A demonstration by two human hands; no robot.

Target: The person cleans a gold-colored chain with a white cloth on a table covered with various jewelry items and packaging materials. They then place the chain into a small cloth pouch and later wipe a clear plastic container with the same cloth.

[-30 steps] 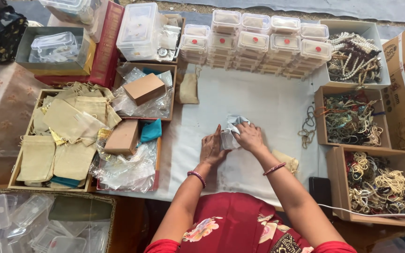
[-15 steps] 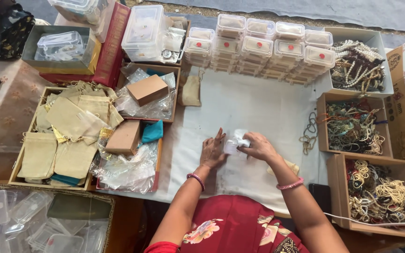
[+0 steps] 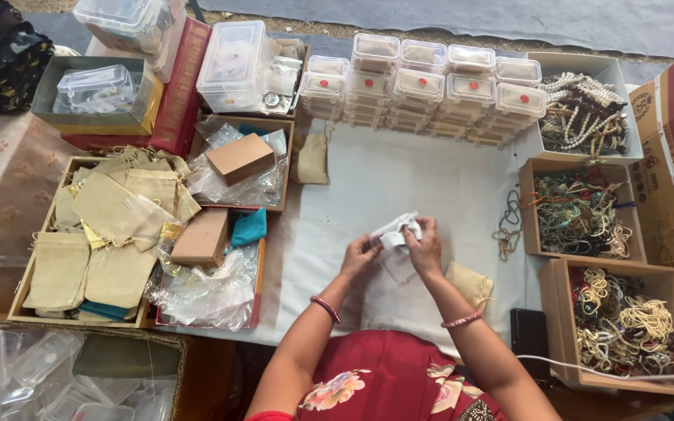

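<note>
Both my hands meet over the white cloth-covered table (image 3: pixel 399 175), just in front of me. My left hand (image 3: pixel 360 256) and my right hand (image 3: pixel 426 248) together pinch a small white packet (image 3: pixel 396 234) of crumpled plastic or paper between the fingertips. What is inside it cannot be made out. A small beige pouch (image 3: pixel 470 282) lies on the cloth right beside my right forearm. A loose string of beads (image 3: pixel 507 231) lies a little to the right of my hands.
Stacked clear lidded boxes (image 3: pixel 423 86) line the far edge. Cardboard boxes of bead strings (image 3: pixel 583 214), (image 3: pixel 626 323) stand at right. At left, a tray of beige pouches (image 3: pixel 107 234), brown boxes (image 3: pixel 239 156) and plastic bags. A black phone (image 3: pixel 530 334) lies near the front edge.
My hands have stayed at the same spot on the cloth, working the white packet; it has been turned and re-gripped between the fingertips.
</note>
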